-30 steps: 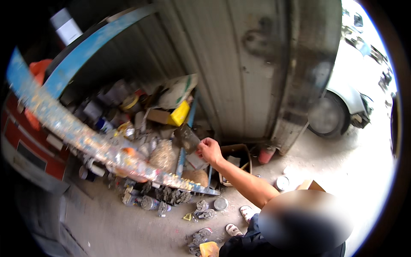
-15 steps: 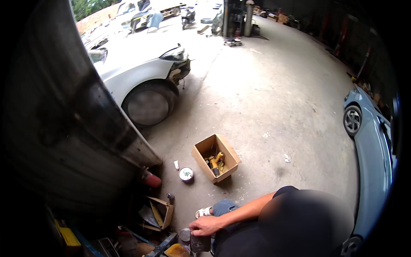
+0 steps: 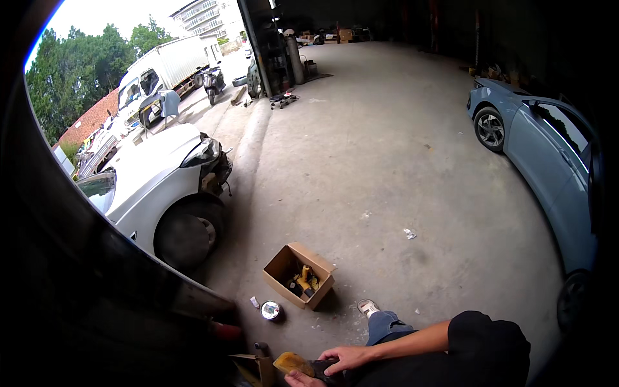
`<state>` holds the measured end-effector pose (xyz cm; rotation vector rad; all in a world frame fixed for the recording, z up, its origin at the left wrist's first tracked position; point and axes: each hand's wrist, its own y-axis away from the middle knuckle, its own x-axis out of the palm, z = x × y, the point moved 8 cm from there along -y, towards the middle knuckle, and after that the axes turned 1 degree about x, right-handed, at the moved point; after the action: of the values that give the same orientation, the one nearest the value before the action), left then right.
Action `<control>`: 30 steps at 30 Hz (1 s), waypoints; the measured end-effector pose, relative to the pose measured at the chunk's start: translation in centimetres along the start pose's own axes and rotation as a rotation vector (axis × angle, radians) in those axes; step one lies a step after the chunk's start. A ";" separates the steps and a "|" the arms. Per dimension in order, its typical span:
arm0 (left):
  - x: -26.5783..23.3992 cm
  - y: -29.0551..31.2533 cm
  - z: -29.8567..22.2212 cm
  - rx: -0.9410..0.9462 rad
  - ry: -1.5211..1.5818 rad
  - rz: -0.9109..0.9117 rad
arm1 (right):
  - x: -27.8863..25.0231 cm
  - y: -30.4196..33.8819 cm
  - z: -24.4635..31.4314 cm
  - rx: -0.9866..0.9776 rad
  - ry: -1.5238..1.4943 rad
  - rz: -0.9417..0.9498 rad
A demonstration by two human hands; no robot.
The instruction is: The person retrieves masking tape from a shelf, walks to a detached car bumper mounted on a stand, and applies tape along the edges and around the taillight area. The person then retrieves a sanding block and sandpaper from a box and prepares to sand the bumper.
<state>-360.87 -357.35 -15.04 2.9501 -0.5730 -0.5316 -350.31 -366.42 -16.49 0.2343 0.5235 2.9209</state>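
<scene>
At the lower edge my left hand (image 3: 302, 379) is closed on a rounded, amber-yellow flat piece (image 3: 293, 363), whose exact kind I cannot make out. My right hand (image 3: 348, 357) reaches in from the right, its fingers curled over a dark flat piece (image 3: 327, 369) right beside the yellow one. The picture's lower edge cuts off part of the left hand. Ahead of my hands stand a round tin (image 3: 272, 311) and a small white tube (image 3: 255, 302).
An open cardboard box (image 3: 284, 293) holds a yellow power tool (image 3: 305, 276). Another carton (image 3: 263, 369) stands low at the left. A white car (image 3: 161, 174) with a damaged front is at the left, a blue-grey car (image 3: 538, 148) at the right. A dark curved panel (image 3: 129, 284) fills the near left.
The view has swung up and to the right. My left hand has come into view with the yellow piece, which lay low beside my right hand before. My right hand stays on the dark piece.
</scene>
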 end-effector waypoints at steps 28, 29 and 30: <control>46.4 -7.1 -18.5 0.168 0.091 0.634 | -50.9 10.7 6.3 -0.257 -0.679 -0.734; 48.7 -7.7 -19.5 0.218 0.095 0.690 | -52.6 9.6 6.7 -0.256 -0.647 -0.752; 50.7 -8.8 -19.5 0.230 0.053 0.745 | -54.5 8.7 7.3 -0.275 -0.597 -0.804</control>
<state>-306.82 -367.94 -14.32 2.6191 -1.7022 -0.3096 -297.03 -382.36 -13.44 0.6484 0.0732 1.9720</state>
